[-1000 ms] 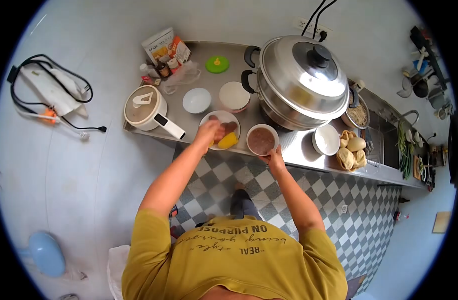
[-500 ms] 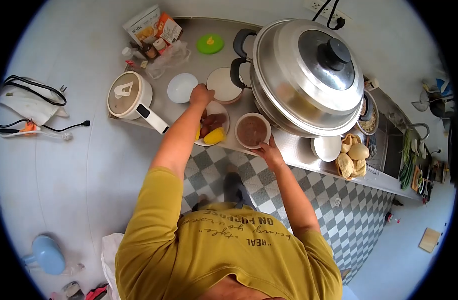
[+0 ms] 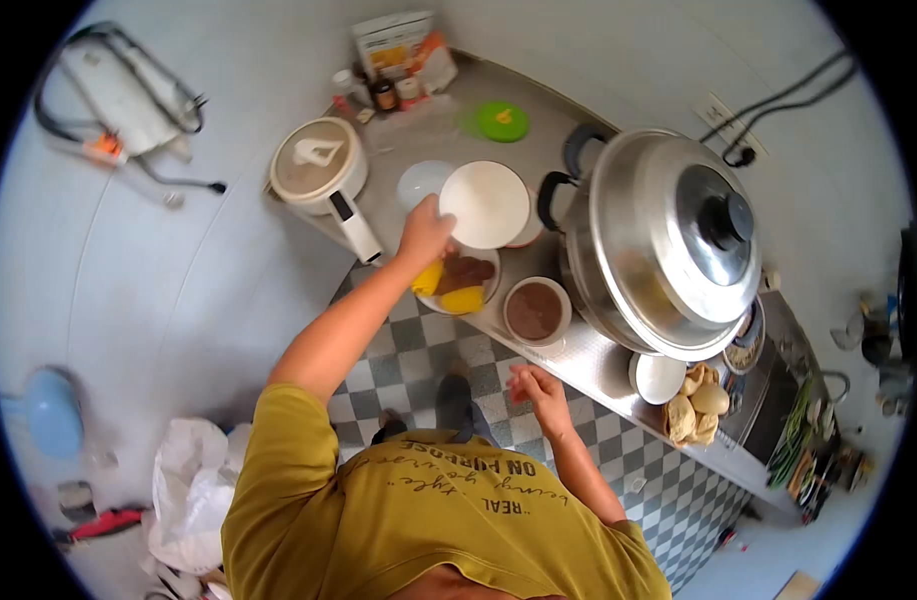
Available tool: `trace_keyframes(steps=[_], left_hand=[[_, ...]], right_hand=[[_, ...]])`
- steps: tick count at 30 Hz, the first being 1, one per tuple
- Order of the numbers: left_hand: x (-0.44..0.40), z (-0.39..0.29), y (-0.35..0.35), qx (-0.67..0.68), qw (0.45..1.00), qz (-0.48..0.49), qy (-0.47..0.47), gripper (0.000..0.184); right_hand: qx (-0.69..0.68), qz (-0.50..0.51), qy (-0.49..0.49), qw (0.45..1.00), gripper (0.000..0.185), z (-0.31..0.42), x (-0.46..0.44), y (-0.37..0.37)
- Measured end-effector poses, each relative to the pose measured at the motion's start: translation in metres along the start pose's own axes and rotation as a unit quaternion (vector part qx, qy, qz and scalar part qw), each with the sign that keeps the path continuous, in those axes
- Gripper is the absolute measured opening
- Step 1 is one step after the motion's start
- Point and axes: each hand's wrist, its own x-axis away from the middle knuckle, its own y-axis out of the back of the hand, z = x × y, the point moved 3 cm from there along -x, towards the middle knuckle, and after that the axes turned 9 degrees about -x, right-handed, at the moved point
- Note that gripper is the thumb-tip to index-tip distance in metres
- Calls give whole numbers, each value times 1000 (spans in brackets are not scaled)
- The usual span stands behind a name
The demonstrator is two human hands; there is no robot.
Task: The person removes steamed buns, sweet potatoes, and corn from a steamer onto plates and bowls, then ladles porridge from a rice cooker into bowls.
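My left hand (image 3: 428, 232) grips the near-left rim of a white bowl (image 3: 485, 204), raised above the counter. Part of a second, pinkish bowl (image 3: 528, 235) shows beneath it, and a pale bowl (image 3: 424, 183) sits just behind to the left. Below my left wrist lies a plate (image 3: 493, 270) with yellow corn (image 3: 463, 300) and reddish-brown pieces (image 3: 466, 272). My right hand (image 3: 541, 398) hovers off the counter's front edge, fingers loosely bent and apart, holding nothing. Nearest to it stands a bowl of brown food (image 3: 534, 311).
A large lidded steamer pot (image 3: 668, 250) fills the counter's right part. Left stands a lidded white pot (image 3: 320, 165) with its handle jutting forward. A green lid (image 3: 502, 121) lies behind. Farther right are a small white bowl (image 3: 658, 378) and pale buns (image 3: 696, 405).
My left hand has lifted the white bowl, uncovering the pinkish one under it. The right hand has let go of the bowl of brown food and drawn back toward my body. The view has shifted.
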Motion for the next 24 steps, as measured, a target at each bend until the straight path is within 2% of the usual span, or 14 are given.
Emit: trace_keyframes(steps=[2, 5, 6, 7, 9, 11, 13, 14, 17, 18, 22, 23, 24], left_hand=[[50, -9, 25, 42, 999, -12, 13, 21], [131, 3, 62, 60, 996, -38, 52, 16], [161, 5, 76, 29, 997, -52, 55, 15], [194, 5, 88, 43, 995, -66, 65, 14], [259, 17, 114, 54, 991, -104, 65, 14], [321, 57, 130, 86, 981, -163, 68, 19], [393, 76, 156, 93, 963, -232, 102, 21], [436, 83, 171, 131, 958, -202, 156, 26], [561, 140, 185, 223, 915, -325, 86, 35], [602, 155, 189, 301, 902, -290, 106, 56], [766, 190, 199, 460, 795, -392, 58, 75], [804, 198, 200, 453, 777, -433, 67, 74], [837, 207, 203, 441, 760, -472, 75, 72]], right_hand=[[32, 25, 74, 996, 48, 27, -10, -39], [-73, 96, 150, 981, 57, 61, -18, -112], [-97, 136, 135, 977, 63, 57, -19, -128], [-101, 182, 114, 971, 60, 47, -24, -139], [-15, 212, 90, 973, 69, 29, -18, -179], [-9, 248, 0, 969, 66, -2, 5, -218], [31, 296, -60, 953, 65, -39, 26, -259], [47, 321, -100, 941, 65, -56, 47, -283], [91, 415, -173, 889, 63, -129, 111, -350], [105, 440, -207, 868, 63, -155, 131, -368], [149, 529, -326, 769, 59, -267, 231, -440], [157, 547, -360, 739, 58, -293, 264, -459], [182, 562, -305, 747, 58, -314, 299, -478]])
